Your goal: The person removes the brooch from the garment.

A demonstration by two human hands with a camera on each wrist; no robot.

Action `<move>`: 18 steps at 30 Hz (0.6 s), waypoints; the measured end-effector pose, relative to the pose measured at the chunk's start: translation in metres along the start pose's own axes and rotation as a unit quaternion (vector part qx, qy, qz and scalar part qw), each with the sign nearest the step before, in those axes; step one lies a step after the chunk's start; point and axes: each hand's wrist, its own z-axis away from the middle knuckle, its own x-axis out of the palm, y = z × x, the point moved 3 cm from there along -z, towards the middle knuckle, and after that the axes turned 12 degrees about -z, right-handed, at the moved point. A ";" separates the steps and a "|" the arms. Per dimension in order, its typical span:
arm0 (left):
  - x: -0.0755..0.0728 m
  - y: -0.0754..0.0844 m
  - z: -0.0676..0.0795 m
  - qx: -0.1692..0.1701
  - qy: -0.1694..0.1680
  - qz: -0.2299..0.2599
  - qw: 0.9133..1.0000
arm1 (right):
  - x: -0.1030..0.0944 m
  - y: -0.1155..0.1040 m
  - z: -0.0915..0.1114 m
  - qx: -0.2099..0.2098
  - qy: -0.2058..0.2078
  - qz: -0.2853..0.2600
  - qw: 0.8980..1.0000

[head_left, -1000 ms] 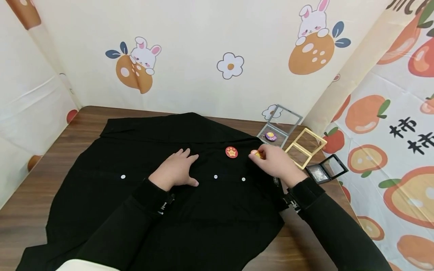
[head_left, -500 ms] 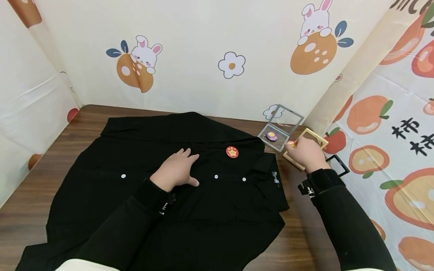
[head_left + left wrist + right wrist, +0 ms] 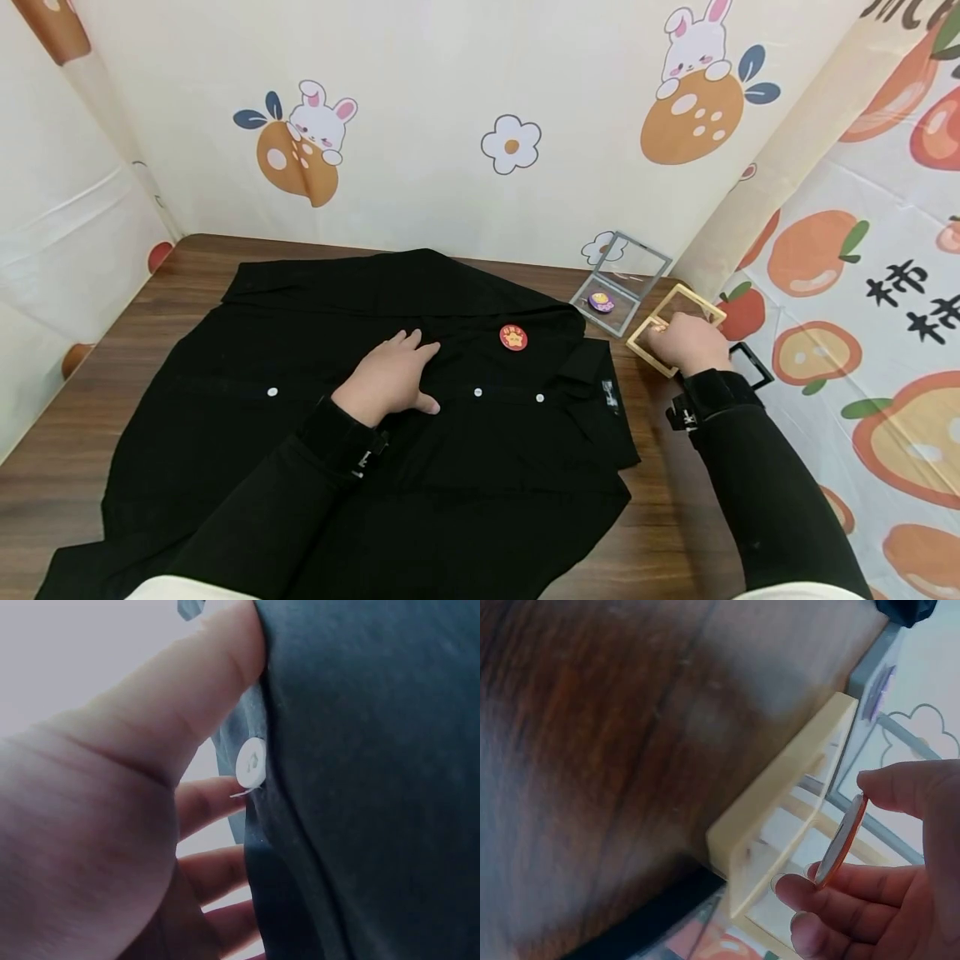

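A black shirt (image 3: 390, 517) with white buttons lies spread on the table. My left hand (image 3: 393, 375) rests on it, fingers spread; a white button (image 3: 252, 763) shows between thumb and fingers in the left wrist view. To the right, my right hand (image 3: 690, 343) pinches a round pin badge (image 3: 843, 840) by its edge, between thumb and fingertips. The badge is tilted over the open yellow display case (image 3: 780, 787); I cannot tell whether it touches the case. On the shirt's chest sits a red badge (image 3: 513, 337) with a yellow paw-like figure.
An open grey case (image 3: 633, 287) stands behind the yellow one, with a purple badge (image 3: 601, 302) in its base. A black case (image 3: 752, 367) is partly hidden behind my right hand. Printed cloth walls (image 3: 420, 167) border the wooden table (image 3: 45, 475) at the back and sides.
My right hand has moved right with the badge, from above the shirt to the yellow case, lately shifting only slightly. My left hand has stayed put.
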 end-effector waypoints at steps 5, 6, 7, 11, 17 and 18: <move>0.001 0.000 -0.001 0.003 0.002 -0.004 1.000 | 0.005 0.003 -0.003 0.009 -0.004 0.013 1.000; 0.001 0.000 -0.001 0.003 0.002 -0.002 1.000 | 0.006 0.003 -0.003 0.011 -0.003 0.015 1.000; 0.001 0.000 -0.001 0.003 0.002 -0.001 1.000 | 0.007 0.004 -0.004 0.013 -0.003 0.017 1.000; 0.001 0.000 -0.001 0.004 0.003 0.001 1.000 | 0.009 0.004 -0.005 0.016 -0.003 0.021 1.000; 0.000 -0.001 0.000 0.005 0.005 0.000 1.000 | 0.012 0.005 -0.009 0.016 -0.007 0.032 0.999; 0.000 -0.001 0.000 0.004 0.005 -0.001 1.000 | 0.013 0.005 -0.010 0.015 -0.008 0.033 0.999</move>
